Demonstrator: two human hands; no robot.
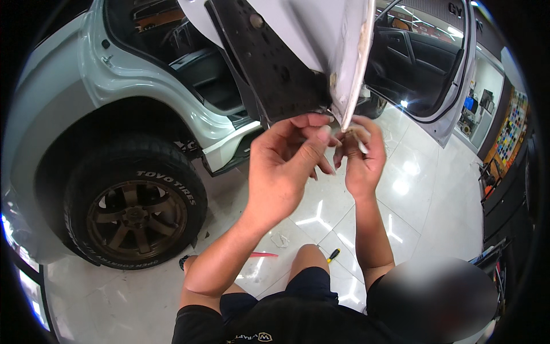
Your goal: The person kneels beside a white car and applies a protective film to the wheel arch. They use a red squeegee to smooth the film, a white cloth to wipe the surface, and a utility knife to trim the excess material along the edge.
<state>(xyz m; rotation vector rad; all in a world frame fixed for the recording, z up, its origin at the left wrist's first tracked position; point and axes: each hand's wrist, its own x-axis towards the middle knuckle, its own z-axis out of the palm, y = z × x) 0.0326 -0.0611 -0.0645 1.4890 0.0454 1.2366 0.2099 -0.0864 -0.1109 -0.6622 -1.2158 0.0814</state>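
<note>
A white vehicle door or panel [349, 69], with a black lower section [275, 69], hangs above both hands. My left hand [283, 163] is raised at its bottom edge, fingers curled and thumb bent inward; whether they grip anything is hard to tell. My right hand [366, 157] is at the bottom corner, fingers bent round a small pale strip [359, 137] along the white edge. The fingertips of both hands are close together and partly hide one another.
The white car body [46, 97] and bronze-rimmed wheel [134, 215] stand left. Another open door [418, 69] is right. A red tool [263, 254] and screwdriver [333, 255] lie on the tiled floor [418, 189]. A sample board [507, 126] is far right.
</note>
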